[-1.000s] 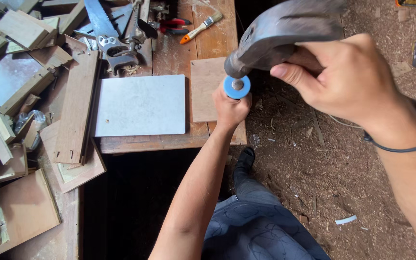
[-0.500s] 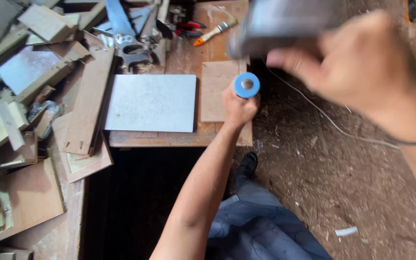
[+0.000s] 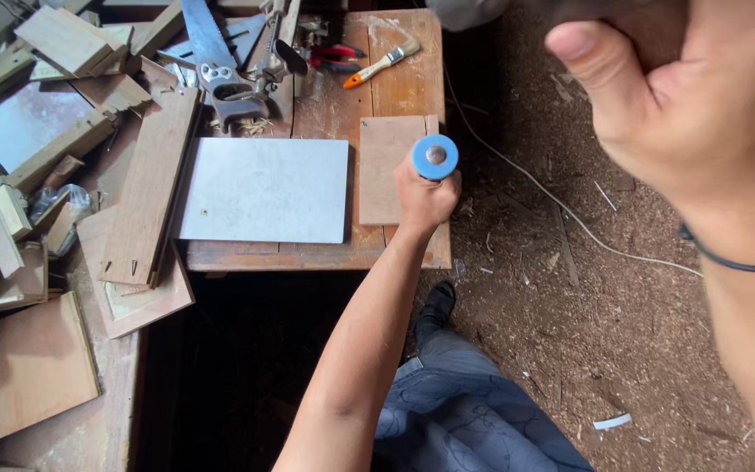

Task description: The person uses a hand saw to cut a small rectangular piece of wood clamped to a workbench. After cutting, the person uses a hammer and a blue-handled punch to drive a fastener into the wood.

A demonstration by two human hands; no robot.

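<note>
both arms are bare, no sleeves. a thin dark band (image 3: 736, 260) circles the right wrist, just behind the right hand (image 3: 692, 96). blue-grey patterned trousers (image 3: 474, 411) and a black shoe (image 3: 437, 306) show well below the left hand (image 3: 425, 197).

The left hand (image 3: 425, 197) is stretched out well ahead of the body on a straight bare forearm, seen from the back, with its fingers curled shut into a fist and the knuckles turned away from the camera. The right hand (image 3: 692, 96) is raised close under the camera, large and blurred, its thumb pointing up and to the left above the curled fingers, the palm side hidden. A thin dark band circles the right wrist just behind the hand, and the bare forearm runs down to the lower right.
</note>
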